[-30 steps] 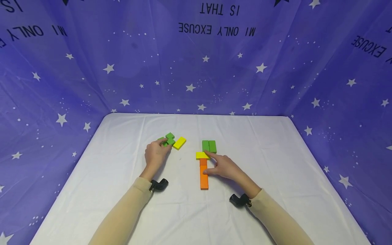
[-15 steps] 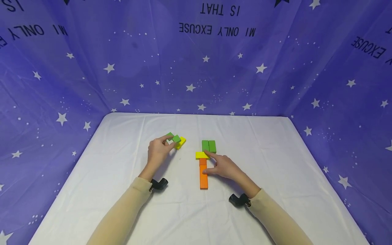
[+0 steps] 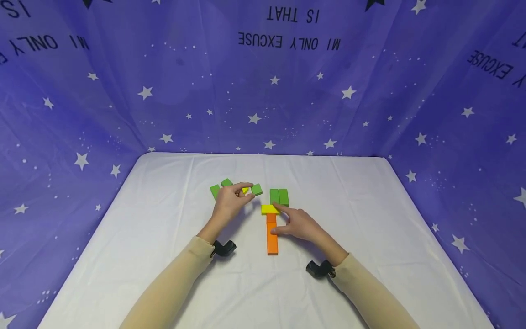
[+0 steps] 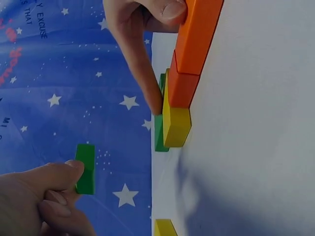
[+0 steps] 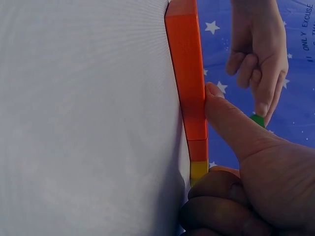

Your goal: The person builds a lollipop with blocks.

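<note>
My left hand (image 3: 228,201) pinches a small green block (image 3: 256,189) between thumb and forefinger, held up above the table in the left wrist view. A T of blocks lies flat at the middle: a long orange block (image 3: 272,244), a short orange block (image 3: 271,218) beyond it, and a yellow block (image 3: 267,209) across the top. Two green blocks (image 3: 283,197) lie side by side just past the yellow one. My right hand (image 3: 303,224) rests its thumb on the long orange block. Its extended forefinger reaches the yellow block's right end, beside the green pair.
Behind my left hand lie a green block (image 3: 215,191), a smaller green block (image 3: 226,182) and a yellow block (image 3: 245,190), partly hidden by the hand. A white cloth covers the table (image 3: 349,196), and a purple starry curtain (image 3: 263,91) stands around it.
My left hand has lifted the small green block from the left group and carried it right, towards the green pair. My right hand stays on the T.
</note>
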Motion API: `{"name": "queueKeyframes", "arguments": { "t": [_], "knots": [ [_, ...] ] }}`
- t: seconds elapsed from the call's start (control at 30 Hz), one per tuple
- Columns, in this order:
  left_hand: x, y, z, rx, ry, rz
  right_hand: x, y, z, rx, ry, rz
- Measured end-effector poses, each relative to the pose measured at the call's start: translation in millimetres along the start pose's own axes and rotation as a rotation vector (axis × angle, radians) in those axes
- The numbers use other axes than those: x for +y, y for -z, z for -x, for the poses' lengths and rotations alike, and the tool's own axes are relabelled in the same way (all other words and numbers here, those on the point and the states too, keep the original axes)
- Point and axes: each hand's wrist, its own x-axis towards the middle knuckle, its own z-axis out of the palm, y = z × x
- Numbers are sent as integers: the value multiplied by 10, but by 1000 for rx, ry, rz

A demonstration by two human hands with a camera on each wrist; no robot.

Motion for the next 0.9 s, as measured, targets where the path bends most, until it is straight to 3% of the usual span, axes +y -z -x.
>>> {"name": "queueKeyframes", "arguments": {
  "t": [0.23,0.47,0.9],
  "knots": [
    [-52,-153,-51,-52,-49,-63,5,-23,11,11,0,-7],
    [-135,-264,-57,-136,-23,-77,23,-14,9,-14,15,-30],
    [-151,-347,-89,-163,-24,-116,7,17,10,-27,17,-34]
  ]
}}
